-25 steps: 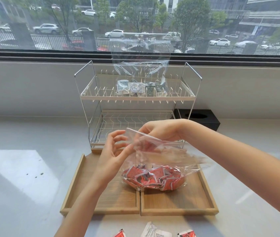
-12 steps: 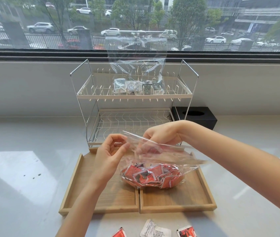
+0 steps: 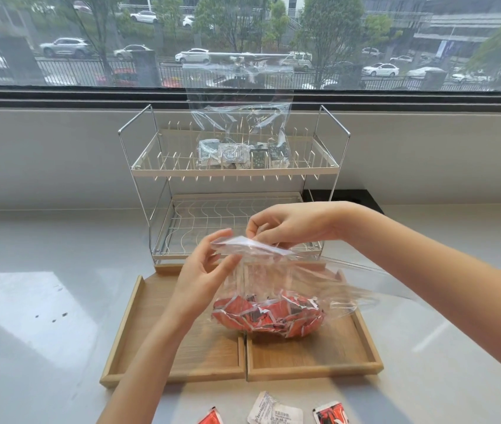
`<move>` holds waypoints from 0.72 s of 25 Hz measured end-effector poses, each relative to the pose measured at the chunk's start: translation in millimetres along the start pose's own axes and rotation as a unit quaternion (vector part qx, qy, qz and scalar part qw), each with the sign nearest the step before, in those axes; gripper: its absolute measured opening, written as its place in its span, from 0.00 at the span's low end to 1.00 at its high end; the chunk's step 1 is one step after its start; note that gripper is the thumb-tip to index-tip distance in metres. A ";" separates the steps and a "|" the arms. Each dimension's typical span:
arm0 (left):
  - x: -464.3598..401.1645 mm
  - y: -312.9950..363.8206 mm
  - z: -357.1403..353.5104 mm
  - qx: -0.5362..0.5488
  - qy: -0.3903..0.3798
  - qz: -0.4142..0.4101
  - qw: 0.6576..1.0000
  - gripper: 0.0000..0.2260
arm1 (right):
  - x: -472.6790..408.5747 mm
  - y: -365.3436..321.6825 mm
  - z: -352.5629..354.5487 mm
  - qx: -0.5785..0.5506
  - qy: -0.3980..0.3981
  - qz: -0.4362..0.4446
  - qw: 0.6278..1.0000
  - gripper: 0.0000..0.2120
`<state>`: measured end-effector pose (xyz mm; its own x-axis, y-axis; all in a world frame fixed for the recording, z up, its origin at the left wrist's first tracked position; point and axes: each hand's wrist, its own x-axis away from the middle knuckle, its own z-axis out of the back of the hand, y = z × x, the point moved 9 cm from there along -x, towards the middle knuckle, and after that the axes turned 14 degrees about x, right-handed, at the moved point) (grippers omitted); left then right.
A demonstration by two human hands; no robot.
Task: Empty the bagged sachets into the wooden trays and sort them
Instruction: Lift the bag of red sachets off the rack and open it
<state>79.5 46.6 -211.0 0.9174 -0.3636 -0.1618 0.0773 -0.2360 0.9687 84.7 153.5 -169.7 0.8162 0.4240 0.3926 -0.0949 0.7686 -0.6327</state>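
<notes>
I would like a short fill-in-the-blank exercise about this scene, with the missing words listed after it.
1. Both hands, left hand and right hand, pinch the top of a clear ____ of red sachets.
2. That load hangs over two ____ trays.
3. A second bag stands on the rack's ____ shelf.

Missing words: bag; wooden; top
</notes>
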 end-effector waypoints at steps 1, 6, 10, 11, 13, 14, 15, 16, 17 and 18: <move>-1.2 -0.7 -4.5 0.003 -0.010 0.009 1.000 0.09 | -0.4 0.8 -1.2 -0.001 -0.001 0.003 1.000 0.06; -1.9 -4.4 -9.0 0.014 -0.010 0.009 1.000 0.04 | 6.8 -10.1 15.7 0.015 0.043 0.038 0.998 0.06; 1.2 -13.7 8.6 -0.017 0.020 0.025 0.999 0.07 | 38.6 -34.0 72.0 -0.015 0.158 0.066 0.985 0.05; 0.5 -14.8 9.1 -0.018 0.017 0.028 0.999 0.08 | 39.6 -35.4 72.3 0.030 0.156 0.057 0.986 0.05; -0.6 -13.5 7.5 -0.019 0.014 0.020 1.000 0.08 | 31.8 -28.2 65.6 0.063 0.153 0.030 0.986 0.07; -1.0 -12.1 6.4 -0.020 0.016 0.013 1.000 0.07 | 27.2 -19.0 63.8 0.049 0.167 0.014 0.985 0.11; -0.6 -11.1 6.5 -0.018 0.021 0.009 1.000 0.06 | 23.7 -6.9 61.4 0.016 0.172 -0.007 0.985 0.16; -0.2 -11.7 9.1 -0.011 0.030 0.007 0.999 0.05 | 20.9 9.2 56.3 -0.020 0.154 -0.032 0.987 0.21; 0.3 -13.6 12.7 -0.005 0.039 0.008 0.999 0.04 | 19.5 26.0 46.0 -0.050 0.105 -0.058 0.992 0.25; 0.7 -15.3 15.7 -0.004 0.044 0.009 0.999 0.04 | 20.3 39.5 32.0 -0.070 0.037 -0.077 0.994 0.28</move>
<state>72.8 35.8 -228.8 0.9494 -0.2873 -0.1266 0.0625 -0.2223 0.9730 79.3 207.8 -165.3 0.8550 0.2665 0.4448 0.1100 0.7452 -0.6577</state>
